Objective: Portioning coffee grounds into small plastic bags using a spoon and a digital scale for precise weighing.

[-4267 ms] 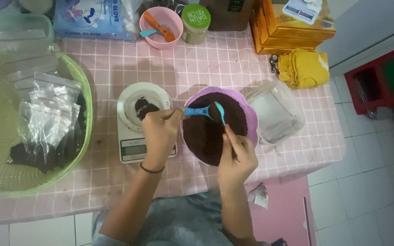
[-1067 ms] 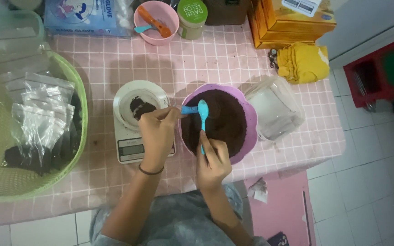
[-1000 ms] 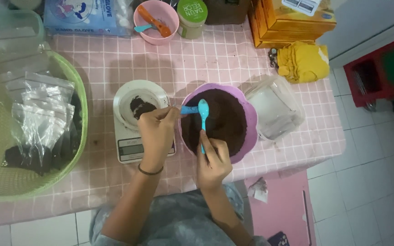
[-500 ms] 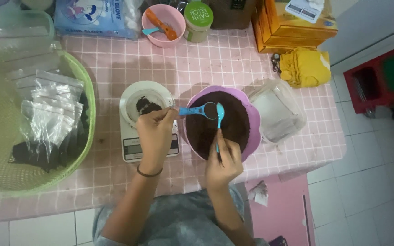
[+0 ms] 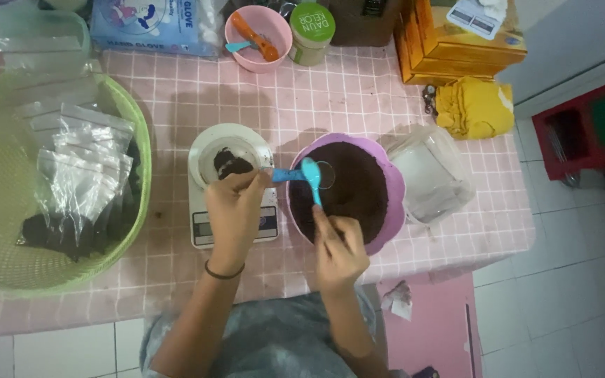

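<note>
The fingers (image 5: 325, 222) of the right hand (image 5: 341, 248) are pinched shut around the lower end of a light blue spoon (image 5: 311, 178), whose bowl stands raised over the dark powder (image 5: 348, 189) filling the purple bowl (image 5: 392, 203). The left hand (image 5: 234, 210) is closed on the handle of a blue scoop (image 5: 288, 175); its clear cup end seems to lie over the powder just right of the spoon, though the view there is too faint to be sure. The left hand rests at the edge of the white kitchen scale (image 5: 231, 183), which carries a round dish with a small heap of the same dark powder (image 5: 229, 165). The purple bowl sits just right of the scale, nearly touching it, and a clear plastic tub (image 5: 432, 180) leans against the bowl's far side.

To do this well, the person would likely keep the spoon level while loading the scoop, work over the bowl so spills fall back in, and tip only a little onto the dish at a time.

Farther out on the pink checked tabletop (image 5: 176, 91), a big green basket (image 5: 138, 147) to the left holds clear zip bags (image 5: 78, 168), some already dark with powder. At the back stand a pink cup (image 5: 257, 35) with small spoons, a green-lidded jar (image 5: 311, 28), a blue box of gloves (image 5: 152, 24), a yellow carton (image 5: 456, 45) and a yellow cloth (image 5: 474, 108)
</note>
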